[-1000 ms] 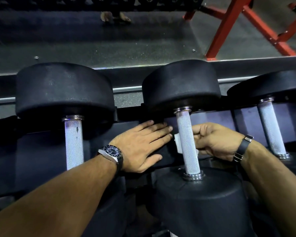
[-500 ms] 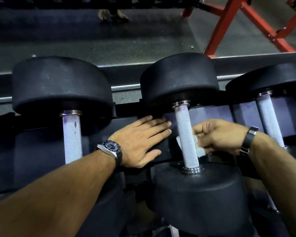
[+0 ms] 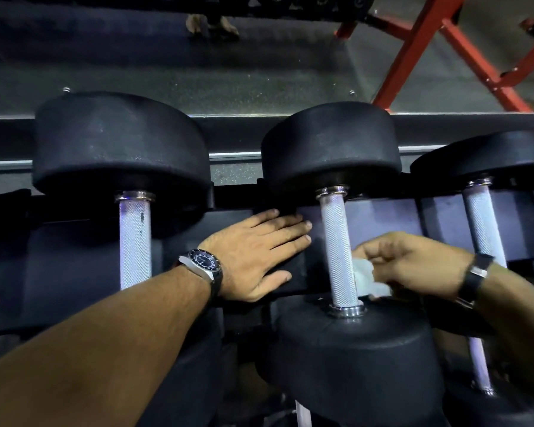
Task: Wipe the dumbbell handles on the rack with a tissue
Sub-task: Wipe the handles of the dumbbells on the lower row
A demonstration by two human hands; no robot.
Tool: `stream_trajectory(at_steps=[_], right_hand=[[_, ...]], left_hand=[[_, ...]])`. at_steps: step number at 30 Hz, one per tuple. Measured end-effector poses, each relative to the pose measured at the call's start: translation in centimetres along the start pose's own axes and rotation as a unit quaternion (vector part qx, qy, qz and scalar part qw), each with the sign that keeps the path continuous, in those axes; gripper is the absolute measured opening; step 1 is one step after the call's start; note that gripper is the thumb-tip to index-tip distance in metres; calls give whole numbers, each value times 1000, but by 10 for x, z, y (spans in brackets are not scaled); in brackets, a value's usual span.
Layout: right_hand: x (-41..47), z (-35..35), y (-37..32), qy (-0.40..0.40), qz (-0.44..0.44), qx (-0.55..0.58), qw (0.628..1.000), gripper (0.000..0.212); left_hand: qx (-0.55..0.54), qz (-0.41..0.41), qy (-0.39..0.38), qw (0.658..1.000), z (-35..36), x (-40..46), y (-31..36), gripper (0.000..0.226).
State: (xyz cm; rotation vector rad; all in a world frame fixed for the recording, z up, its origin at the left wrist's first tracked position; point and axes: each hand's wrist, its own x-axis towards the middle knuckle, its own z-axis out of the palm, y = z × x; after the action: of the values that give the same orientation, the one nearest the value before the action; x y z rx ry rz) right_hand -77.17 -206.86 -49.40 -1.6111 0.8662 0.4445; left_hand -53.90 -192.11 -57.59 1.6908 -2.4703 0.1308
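A: Where's the tissue [image 3: 367,280]?
B: Bunched against the middle handle [image 3: 336,248] low down, right hand [image 3: 413,263] fingers pinching it. Left hand [image 3: 256,257] is lying flat on the rack [image 3: 383,220].
A: Risk?
B: Knurling is probably shredding it.

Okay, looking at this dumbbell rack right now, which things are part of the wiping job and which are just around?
In the job:
tissue, held in the right hand
middle dumbbell handle, beside the tissue
left dumbbell handle
right dumbbell handle
left hand, flat on the rack

Just around:
red frame
wristwatch
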Motion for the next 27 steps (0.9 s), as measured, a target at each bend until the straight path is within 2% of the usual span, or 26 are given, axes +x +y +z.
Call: stream_trajectory(at_steps=[2, 3, 4, 5, 6, 8, 10, 13, 16, 20, 24, 27], right_hand=[[-14, -10, -10, 137, -50, -111, 983, 34], [-21, -10, -20, 227, -105, -170, 953, 35], [-28, -5, -34, 309, -171, -238, 905, 35], [-30, 0, -43, 358, -241, -300, 851, 34], [-32, 5, -51, 365, -304, -351, 807, 36], [-24, 11, -52, 322, -380, -472, 727, 40], [-16, 14, -51, 268, -389, -580, 664, 44], [-12, 18, -59, 234, -392, -656, 601, 52], [-14, 29, -61, 203, -363, -707, 573, 44], [-16, 34, -68, 167, -330, -739, 563, 42], [1, 36, -91, 213, -324, -717, 580, 34], [2, 51, -89, 180, -313, -727, 584, 35]], left_hand=[[1, -1, 0, 1000, 0, 0, 0, 65], [1, -1, 1, 1000, 0, 0, 0, 65], [0, -1, 2, 1000, 0, 0, 0, 65], [-3, 0, 1, 1000, 0, 0, 0, 65], [-7, -1, 1, 1000, 1, -1, 0, 65], [-11, -2, -1, 1000, 1, -2, 0, 64], [-13, -1, 0, 1000, 2, -2, 0, 64], [-15, 0, 3, 1000, 2, -2, -1, 64], [-14, 2, -8, 1000, 4, -2, -1, 65], [-11, 4, -14, 1000, 4, -2, -1, 65], [-4, 15, 19, 1000, 2, -1, -1, 63], [-11, 27, 52, 998, 3, 0, 0, 59]])
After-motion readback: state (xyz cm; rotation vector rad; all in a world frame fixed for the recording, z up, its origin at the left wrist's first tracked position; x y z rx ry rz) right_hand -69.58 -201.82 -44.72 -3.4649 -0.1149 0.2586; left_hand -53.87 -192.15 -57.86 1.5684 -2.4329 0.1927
